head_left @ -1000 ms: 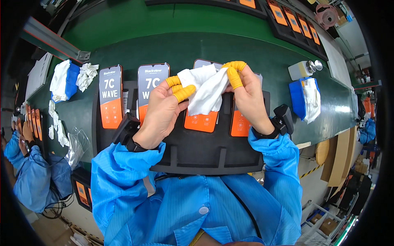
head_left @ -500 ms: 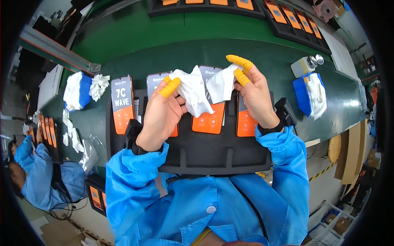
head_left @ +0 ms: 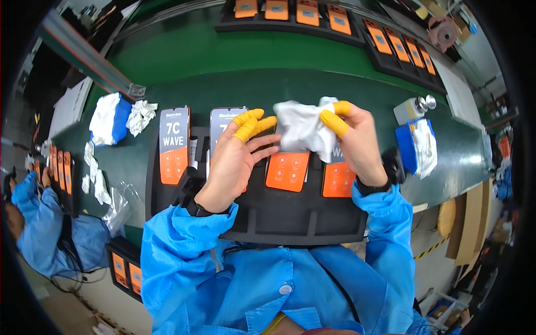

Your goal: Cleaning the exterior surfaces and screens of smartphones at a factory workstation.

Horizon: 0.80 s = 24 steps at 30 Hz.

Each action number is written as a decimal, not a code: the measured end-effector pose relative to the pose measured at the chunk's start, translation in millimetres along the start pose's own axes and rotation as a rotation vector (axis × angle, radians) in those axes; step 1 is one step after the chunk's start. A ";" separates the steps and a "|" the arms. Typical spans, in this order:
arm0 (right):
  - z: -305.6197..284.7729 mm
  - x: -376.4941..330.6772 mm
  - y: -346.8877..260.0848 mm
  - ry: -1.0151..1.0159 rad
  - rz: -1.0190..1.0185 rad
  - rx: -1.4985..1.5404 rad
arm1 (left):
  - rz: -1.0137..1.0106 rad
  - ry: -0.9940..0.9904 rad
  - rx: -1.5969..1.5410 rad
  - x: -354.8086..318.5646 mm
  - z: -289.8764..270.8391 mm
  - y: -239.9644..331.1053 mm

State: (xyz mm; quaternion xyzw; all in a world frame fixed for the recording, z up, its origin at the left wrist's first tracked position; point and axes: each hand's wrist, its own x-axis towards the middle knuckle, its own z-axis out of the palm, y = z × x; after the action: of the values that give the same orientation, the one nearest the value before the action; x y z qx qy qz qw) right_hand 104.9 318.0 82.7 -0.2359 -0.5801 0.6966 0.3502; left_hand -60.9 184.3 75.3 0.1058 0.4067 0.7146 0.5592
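My right hand [head_left: 357,137], yellow finger cots on its thumb and index finger, pinches a crumpled white cloth [head_left: 304,125], partly blurred by motion. Beside the cloth, my left hand [head_left: 237,153] has its fingers spread, also in yellow cots, and grips nothing. Below both hands a black foam tray [head_left: 279,215] carries several smartphones in a row, with grey and orange front films. The leftmost phone [head_left: 175,146] is fully visible. My left hand covers much of the second phone [head_left: 228,118]. The cloth hides the tops of the third phone [head_left: 287,172] and the rightmost phone [head_left: 338,180].
Blue bins with white cloths stand at left [head_left: 119,125] and right [head_left: 407,151]. Behind the right bin is a pump bottle [head_left: 410,110]. Loose wipes [head_left: 97,181] and a clear bag [head_left: 117,206] lie left. Trays of orange phones [head_left: 307,12] line the back. Another person [head_left: 61,229] sits far left.
The two white cloth pieces, earlier one in each hand, now appear bunched together in my right hand. My left hand has let go and its fingers have spread.
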 end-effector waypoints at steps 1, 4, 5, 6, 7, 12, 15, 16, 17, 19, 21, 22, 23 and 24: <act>1.9 -0.8 -10.1 -0.053 -0.114 -0.157 | 0.040 0.057 0.099 1.1 0.9 -1.2; 18.1 -3.6 -24.4 -0.142 -0.368 -0.700 | -0.050 -0.061 -0.005 2.5 -2.5 -6.9; 29.0 -3.9 -29.5 -0.208 -0.449 -0.948 | -0.139 -0.156 -0.100 1.6 -4.6 -7.5; 38.8 -6.6 -31.6 -0.308 -0.468 -0.984 | -0.185 -0.134 -0.104 -2.0 3.6 -7.5; 43.4 -9.7 -31.9 -0.402 -0.460 -1.015 | -0.181 -0.132 -0.140 -2.7 0.4 -10.2; 27.0 -15.6 -46.5 -0.191 -0.425 -0.888 | -0.297 -0.347 -0.558 4.1 -9.7 -16.3; 24.5 -26.2 -61.3 -0.142 -0.331 -0.689 | -0.265 -0.409 -0.653 3.4 -11.3 -19.7; 27.5 -27.4 -67.4 -0.209 -0.313 -0.694 | -0.277 -0.424 -0.671 3.2 -10.5 -20.5; 32.5 -28.3 -68.6 -0.215 -0.309 -0.699 | -0.299 -0.437 -0.682 2.2 -10.8 -22.8; 46.8 -30.7 -65.8 -0.354 -0.330 -0.675 | -0.283 -0.400 -0.675 -1.9 -8.9 -21.5; 56.6 -30.1 -61.8 -0.361 -0.306 -0.603 | -0.272 -0.361 -0.662 -2.4 -11.2 -23.2; 57.4 -26.4 -59.9 -0.431 -0.334 -0.685 | -0.325 -0.507 -0.760 0.9 -19.0 -27.6; 57.7 -21.5 -57.1 -0.504 -0.365 -0.766 | -0.375 -0.655 -0.855 5.9 -24.6 -32.4; 56.6 -18.5 -52.6 -0.485 -0.314 -0.862 | -0.289 -0.767 -0.928 10.2 -25.1 -37.6</act>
State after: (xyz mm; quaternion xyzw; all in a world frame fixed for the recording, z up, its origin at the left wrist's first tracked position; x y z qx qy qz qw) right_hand 86.5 271.8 144.7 -0.1007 -0.9072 0.3682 0.1771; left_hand -52.9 183.4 29.7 0.0447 -0.1663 0.6449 0.7446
